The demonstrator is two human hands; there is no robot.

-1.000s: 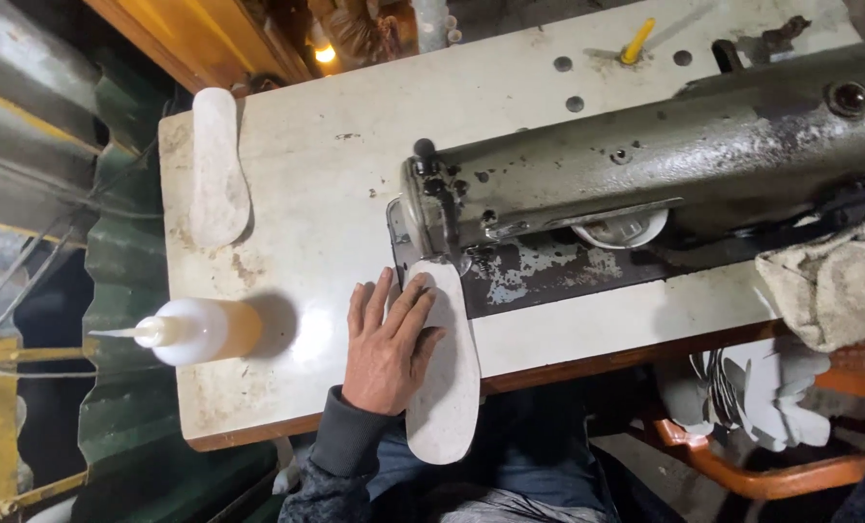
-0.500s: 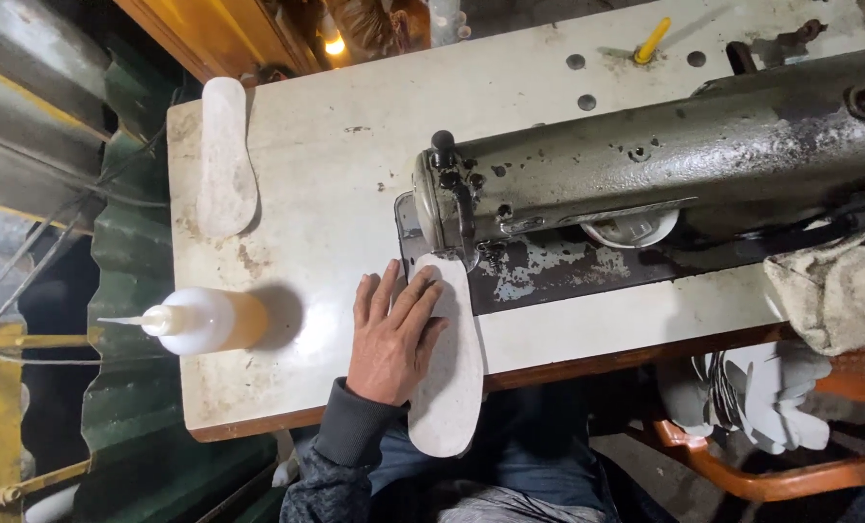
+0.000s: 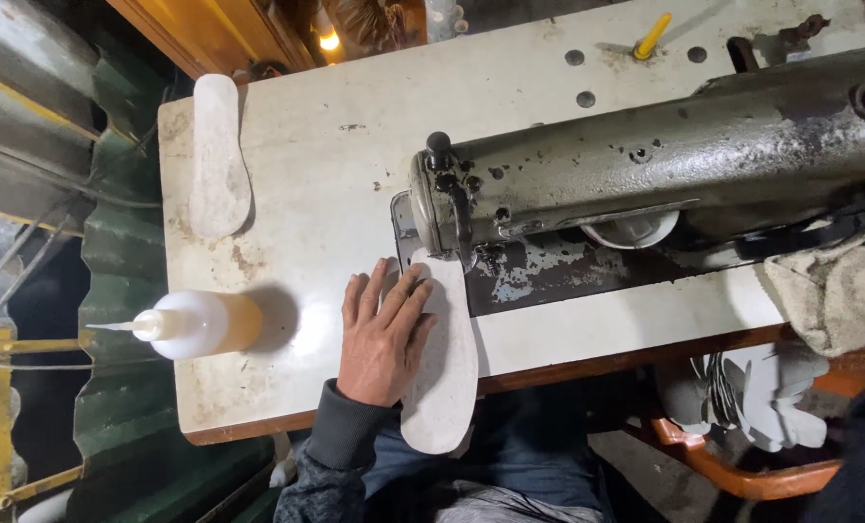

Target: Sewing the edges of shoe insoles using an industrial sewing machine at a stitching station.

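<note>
My left hand point(image 3: 384, 334) lies flat, fingers spread, on the left edge of a white shoe insole point(image 3: 444, 363). The insole's toe end sits under the needle head of an old grey-green sewing machine point(image 3: 665, 160), and its heel end hangs over the table's front edge. My dark sleeve point(image 3: 340, 436) comes up from below. My right hand is out of sight.
A second white insole point(image 3: 219, 155) lies at the table's far left. A squeeze bottle point(image 3: 195, 324) with a pointed nozzle lies on its side near the left edge. A yellow peg point(image 3: 651, 35) stands at the back. Cloth point(image 3: 839, 291) and stacked insoles point(image 3: 752, 392) sit at the right.
The view has shifted slightly. My left hand stays pressed on the insole, which seems to have moved a little further under the machine head.
</note>
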